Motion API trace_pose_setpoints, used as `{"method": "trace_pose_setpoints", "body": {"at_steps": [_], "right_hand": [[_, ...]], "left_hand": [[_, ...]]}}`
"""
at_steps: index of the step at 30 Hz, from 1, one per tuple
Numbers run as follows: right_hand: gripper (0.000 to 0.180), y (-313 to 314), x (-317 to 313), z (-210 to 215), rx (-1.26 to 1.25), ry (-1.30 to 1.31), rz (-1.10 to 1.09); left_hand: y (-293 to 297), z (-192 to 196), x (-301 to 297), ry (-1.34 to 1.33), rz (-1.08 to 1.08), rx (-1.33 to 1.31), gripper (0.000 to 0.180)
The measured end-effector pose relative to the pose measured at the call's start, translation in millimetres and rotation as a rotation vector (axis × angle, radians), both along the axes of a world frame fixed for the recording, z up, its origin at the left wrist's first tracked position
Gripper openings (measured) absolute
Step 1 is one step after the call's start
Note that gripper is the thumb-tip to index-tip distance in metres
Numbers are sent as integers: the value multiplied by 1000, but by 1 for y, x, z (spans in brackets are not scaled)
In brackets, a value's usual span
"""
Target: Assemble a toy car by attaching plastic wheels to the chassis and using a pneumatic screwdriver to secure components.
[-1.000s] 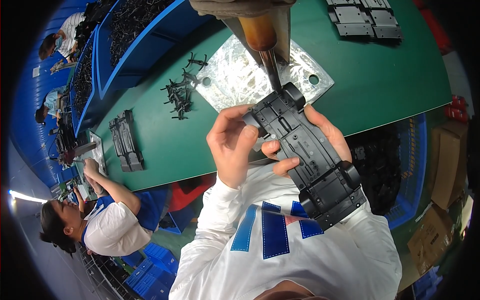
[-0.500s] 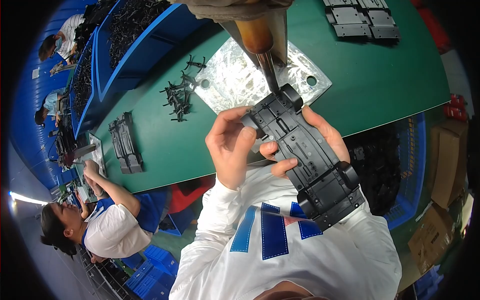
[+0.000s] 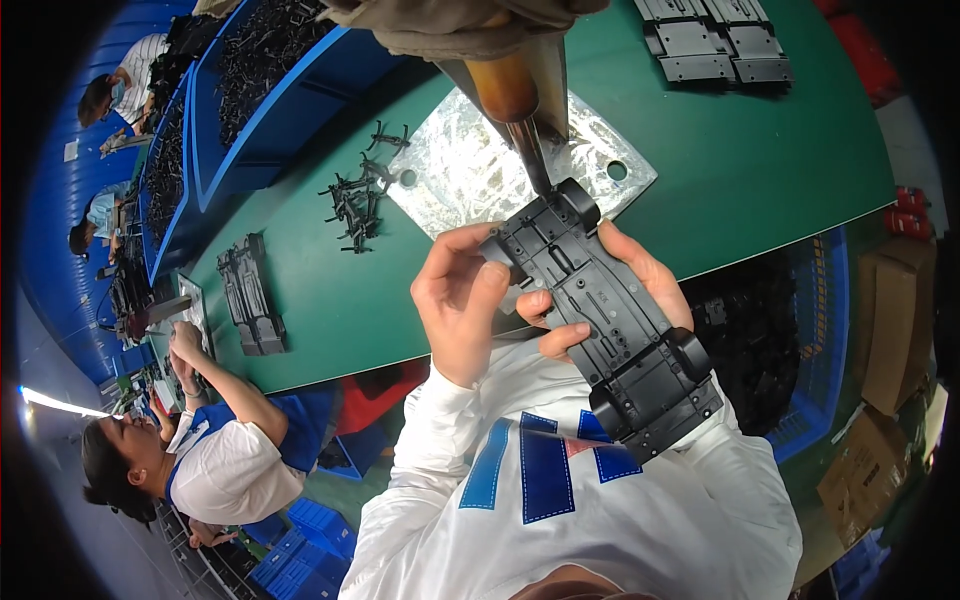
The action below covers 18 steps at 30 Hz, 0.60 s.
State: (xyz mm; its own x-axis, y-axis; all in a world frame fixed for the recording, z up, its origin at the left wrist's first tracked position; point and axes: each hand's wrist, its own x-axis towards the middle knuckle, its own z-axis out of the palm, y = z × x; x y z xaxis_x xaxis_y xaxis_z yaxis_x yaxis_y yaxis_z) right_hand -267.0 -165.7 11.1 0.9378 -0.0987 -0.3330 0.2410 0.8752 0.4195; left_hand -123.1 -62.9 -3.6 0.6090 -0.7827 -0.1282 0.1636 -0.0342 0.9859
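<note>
two hands, both closed on one black chassis (image 3: 618, 308), held tilted in front of your chest over the near edge of the table (image 3: 770, 170).

left hand (image 3: 458, 305): thumb and forefinger pinching the far left wheel arch.
right hand (image 3: 655, 278): wrapped beneath from the right side, two fingertips showing at the left edge.

metal rod (image 3: 530, 155), one, below an amber handle (image 3: 503, 92): angled down to the far end of the chassis. whether its tip touches or stops just short is hard to tell from above.

handling notes: hold the chassis steady from both sides, as you do; let the right hand bear the weight and the left fine-tune the angle. best to leave your left fingertips clear of the rod, which stands near them.

surroundings: silvery plate (image 3: 450, 150), beyond the chassis, under the rod; small black brackets (image 3: 355, 205), a loose pile left of the plate; one spare chassis (image 3: 252, 300), farther left; two more chassis (image 3: 700, 60), side by side, far right; blue bin (image 3: 300, 105), filled with dark parts, far left; blue crate (image 3: 825, 300), below the table at right.

obstructions: brown cloth (image 3: 460, 35) and handle, hiding part of the plate.
</note>
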Motion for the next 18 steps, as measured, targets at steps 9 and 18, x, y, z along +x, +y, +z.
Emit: {"method": "trace_pose_setpoints", "body": {"at_steps": [9, 18], "right_hand": [[51, 0, 1, 2, 11, -24, -7], [50, 0, 0, 3, 8, -18, -4]], "left_hand": [[3, -2, 1, 26, 5, 20, 33], [3, -2, 1, 14, 2, 0, 35]]}}
